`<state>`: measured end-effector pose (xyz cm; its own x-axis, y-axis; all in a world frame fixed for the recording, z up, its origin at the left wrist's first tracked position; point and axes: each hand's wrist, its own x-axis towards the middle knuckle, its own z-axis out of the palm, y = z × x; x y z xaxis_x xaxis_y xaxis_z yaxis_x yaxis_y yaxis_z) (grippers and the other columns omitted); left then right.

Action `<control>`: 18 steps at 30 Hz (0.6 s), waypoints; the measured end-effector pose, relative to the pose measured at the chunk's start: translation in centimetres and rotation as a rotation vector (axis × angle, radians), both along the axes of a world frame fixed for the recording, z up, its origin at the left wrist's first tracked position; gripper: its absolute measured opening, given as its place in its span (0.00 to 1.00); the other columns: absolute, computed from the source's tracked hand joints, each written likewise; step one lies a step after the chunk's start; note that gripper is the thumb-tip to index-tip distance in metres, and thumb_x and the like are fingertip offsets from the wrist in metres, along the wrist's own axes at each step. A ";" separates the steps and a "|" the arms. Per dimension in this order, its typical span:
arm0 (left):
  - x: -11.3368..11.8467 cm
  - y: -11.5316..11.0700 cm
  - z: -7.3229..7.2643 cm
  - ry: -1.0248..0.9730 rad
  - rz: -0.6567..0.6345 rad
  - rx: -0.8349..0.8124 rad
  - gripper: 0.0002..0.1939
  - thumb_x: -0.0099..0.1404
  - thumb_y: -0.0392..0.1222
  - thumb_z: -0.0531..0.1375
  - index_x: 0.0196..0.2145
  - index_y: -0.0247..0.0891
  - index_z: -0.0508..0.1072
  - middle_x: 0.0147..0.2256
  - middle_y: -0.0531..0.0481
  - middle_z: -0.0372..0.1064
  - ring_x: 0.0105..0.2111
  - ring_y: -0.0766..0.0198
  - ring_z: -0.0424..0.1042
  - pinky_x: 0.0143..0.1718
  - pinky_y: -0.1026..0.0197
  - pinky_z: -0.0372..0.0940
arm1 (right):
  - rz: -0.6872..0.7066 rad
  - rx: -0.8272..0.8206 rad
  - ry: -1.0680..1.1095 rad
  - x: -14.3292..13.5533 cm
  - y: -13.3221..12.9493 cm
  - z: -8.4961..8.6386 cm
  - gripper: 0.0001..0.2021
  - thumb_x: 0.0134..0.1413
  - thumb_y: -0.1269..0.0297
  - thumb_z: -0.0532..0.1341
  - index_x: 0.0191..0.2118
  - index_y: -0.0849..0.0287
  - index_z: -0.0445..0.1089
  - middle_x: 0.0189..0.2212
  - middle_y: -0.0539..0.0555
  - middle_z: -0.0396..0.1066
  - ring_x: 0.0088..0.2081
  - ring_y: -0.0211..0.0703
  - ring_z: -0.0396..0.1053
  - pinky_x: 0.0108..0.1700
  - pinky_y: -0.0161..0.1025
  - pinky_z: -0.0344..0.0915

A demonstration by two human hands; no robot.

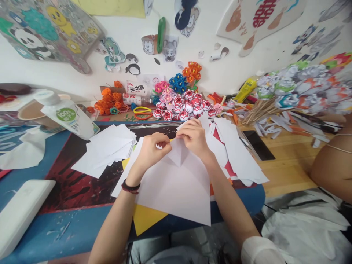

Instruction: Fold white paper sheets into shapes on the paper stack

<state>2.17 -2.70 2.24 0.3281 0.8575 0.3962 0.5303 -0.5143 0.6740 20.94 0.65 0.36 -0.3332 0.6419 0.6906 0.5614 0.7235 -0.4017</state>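
Both hands pinch a small folded piece of white paper [175, 154], which hangs in a pointed shape with a crease down it. My left hand [154, 146], with a dark band at the wrist, grips its left edge between thumb and fingers. At the upper right edge, my right hand [194, 137] has its fingers closed on the same paper. Beneath them lies a large white sheet [176, 190], over a yellow sheet [148, 220]. A stack of white paper squares [106, 148] rests left of my left hand. More white sheets [236, 150] overlap to the right.
Red-and-white paper flowers [187, 106] and orange flowers [110, 101] line the back by the wall. A white bottle [66, 113] leans at left, near a white oblong case [24, 212]. A dark phone [258, 145] lies at right, near wooden sticks [258, 112] and another person's bare limb [334, 165].
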 end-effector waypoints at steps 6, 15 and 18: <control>-0.6 -0.1 0.3 -0.016 -0.016 -0.018 0.06 0.54 0.31 0.56 0.23 0.37 0.70 0.25 0.53 0.70 0.27 0.67 0.65 0.31 0.63 0.60 | -0.059 0.139 0.083 2.0 0.6 0.5 0.13 0.53 0.79 0.57 0.24 0.55 0.72 0.24 0.48 0.73 0.32 0.43 0.65 0.45 0.47 0.59; -1.3 0.3 -0.2 0.030 0.107 -0.043 0.07 0.64 0.37 0.55 0.32 0.38 0.73 0.30 0.53 0.72 0.30 0.66 0.68 0.35 0.63 0.62 | -0.385 0.145 0.298 4.5 0.6 1.2 0.10 0.60 0.59 0.61 0.29 0.55 0.75 0.28 0.51 0.75 0.35 0.46 0.71 0.46 0.47 0.63; -1.2 0.5 -0.9 0.123 0.050 -0.074 0.10 0.66 0.36 0.54 0.40 0.39 0.74 0.38 0.50 0.75 0.36 0.62 0.71 0.40 0.60 0.64 | -0.466 0.189 0.422 4.0 0.0 1.5 0.11 0.61 0.56 0.60 0.34 0.55 0.76 0.32 0.53 0.75 0.37 0.47 0.72 0.46 0.47 0.66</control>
<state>0.96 -2.22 1.32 0.3264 0.8994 0.2909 0.6345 -0.4366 0.6378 24.96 0.67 1.90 0.2747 0.5084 0.8162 0.6554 0.5221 -0.5457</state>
